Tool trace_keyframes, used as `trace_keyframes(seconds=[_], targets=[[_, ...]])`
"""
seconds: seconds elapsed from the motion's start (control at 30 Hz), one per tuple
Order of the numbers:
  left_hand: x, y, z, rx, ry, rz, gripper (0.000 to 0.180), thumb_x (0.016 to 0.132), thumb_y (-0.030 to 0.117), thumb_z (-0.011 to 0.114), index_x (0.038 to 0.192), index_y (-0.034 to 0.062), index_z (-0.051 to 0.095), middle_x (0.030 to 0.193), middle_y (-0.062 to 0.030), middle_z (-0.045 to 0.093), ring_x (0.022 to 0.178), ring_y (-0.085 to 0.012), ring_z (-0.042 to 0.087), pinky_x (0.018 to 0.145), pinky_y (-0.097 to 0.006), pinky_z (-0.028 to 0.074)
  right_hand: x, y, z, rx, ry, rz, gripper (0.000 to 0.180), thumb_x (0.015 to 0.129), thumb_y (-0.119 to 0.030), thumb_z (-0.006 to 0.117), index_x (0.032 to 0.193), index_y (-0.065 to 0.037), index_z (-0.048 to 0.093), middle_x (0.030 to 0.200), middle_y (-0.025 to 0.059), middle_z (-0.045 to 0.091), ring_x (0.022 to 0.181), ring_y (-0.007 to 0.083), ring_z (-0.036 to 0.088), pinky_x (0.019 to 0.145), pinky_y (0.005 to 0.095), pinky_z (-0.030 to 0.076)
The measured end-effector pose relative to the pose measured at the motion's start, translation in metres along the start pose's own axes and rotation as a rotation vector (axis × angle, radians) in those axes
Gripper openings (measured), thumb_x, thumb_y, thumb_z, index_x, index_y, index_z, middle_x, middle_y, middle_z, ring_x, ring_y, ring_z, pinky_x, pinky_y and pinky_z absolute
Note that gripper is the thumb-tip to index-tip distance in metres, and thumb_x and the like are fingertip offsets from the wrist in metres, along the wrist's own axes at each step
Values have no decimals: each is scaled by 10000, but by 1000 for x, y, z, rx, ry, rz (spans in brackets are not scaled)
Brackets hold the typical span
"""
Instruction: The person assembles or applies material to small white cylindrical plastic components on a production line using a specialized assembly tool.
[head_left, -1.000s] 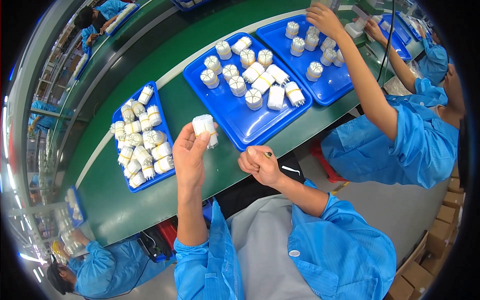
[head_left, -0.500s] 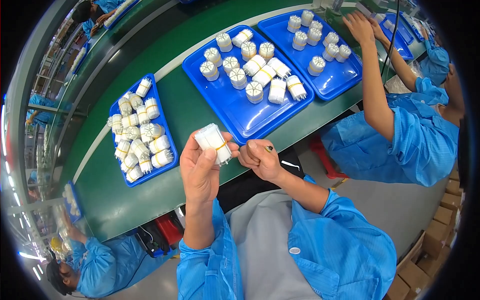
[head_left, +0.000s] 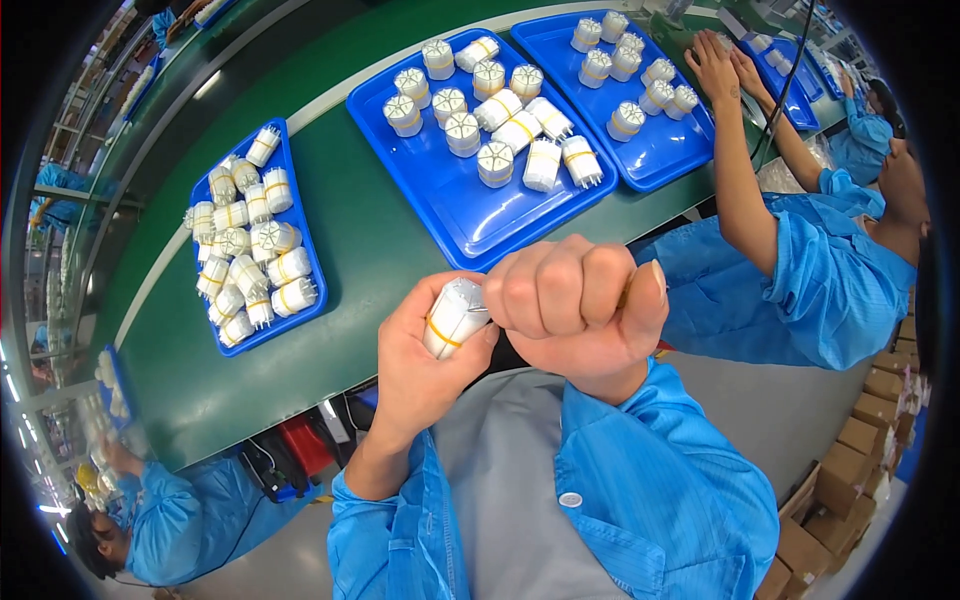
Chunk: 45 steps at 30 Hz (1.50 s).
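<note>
A white cylindrical bundle with a yellow band round it is in my left hand, whose fingers wrap its sides. Its segmented end face is tilted up. My right hand is a closed fist touching the side of that end. A slim tool is mostly hidden inside the fist; only a thin bit shows by the bundle's end. Beyond my hands lies a blue tray with several similar banded bundles, some upright, some lying down.
At left a smaller blue tray is heaped with such bundles. Another blue tray adjoins the middle one at right, where a co-worker's hands work. All stand on the green table. Another person sits at lower left.
My right fist has risen and come against the bundle's end. My left hand has turned the bundle so its segmented end faces up. The trays appear shifted left in the view.
</note>
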<state>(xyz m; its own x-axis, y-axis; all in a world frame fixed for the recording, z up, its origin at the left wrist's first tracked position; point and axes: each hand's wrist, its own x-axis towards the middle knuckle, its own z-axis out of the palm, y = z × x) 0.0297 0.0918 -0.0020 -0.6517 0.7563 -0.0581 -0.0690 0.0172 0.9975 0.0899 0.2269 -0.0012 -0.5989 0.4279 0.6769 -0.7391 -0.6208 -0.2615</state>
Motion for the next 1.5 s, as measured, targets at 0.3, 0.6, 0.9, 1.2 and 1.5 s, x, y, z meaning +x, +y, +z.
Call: trace_keyframes(seconds=[0.3,0.6,0.9,1.2,1.5], targets=[[-3,0,-4,133,4,8,338,753,24,727,1073,12,619,901,-59,677,816,-104,634,724,-270,521,-1,1,2,-88,-18,48,495,1028,-369,374,606,-112,335,521,4,359,452,127,276,456,298,253],[1,-9,-5,282,-10,50,362,774,38,713,1115,-10,602,892,-27,645,786,-81,595,696,-252,497,-4,6,-10,154,146,263,473,1053,-354,323,639,-125,342,516,-40,272,457,91,185,461,280,218],[1,-8,-10,243,36,155,393,760,19,728,1120,2,571,930,-35,625,824,-93,592,729,-252,492,0,1,-9,13,3,94,492,1045,-407,312,639,-133,345,525,-29,327,480,109,247,493,294,259],[-3,-7,-3,373,137,226,396,723,11,751,1085,17,591,933,-125,674,820,-200,674,706,-316,532,-5,8,-6,-18,10,100,476,1039,-368,371,631,-125,341,530,-25,331,480,102,249,485,291,251],[1,-15,-4,534,176,348,393,729,7,742,1092,-5,593,892,-93,670,782,-187,661,685,-312,523,-5,13,-14,39,136,218,456,1056,-321,325,647,-119,343,549,-27,302,466,100,228,482,286,251]])
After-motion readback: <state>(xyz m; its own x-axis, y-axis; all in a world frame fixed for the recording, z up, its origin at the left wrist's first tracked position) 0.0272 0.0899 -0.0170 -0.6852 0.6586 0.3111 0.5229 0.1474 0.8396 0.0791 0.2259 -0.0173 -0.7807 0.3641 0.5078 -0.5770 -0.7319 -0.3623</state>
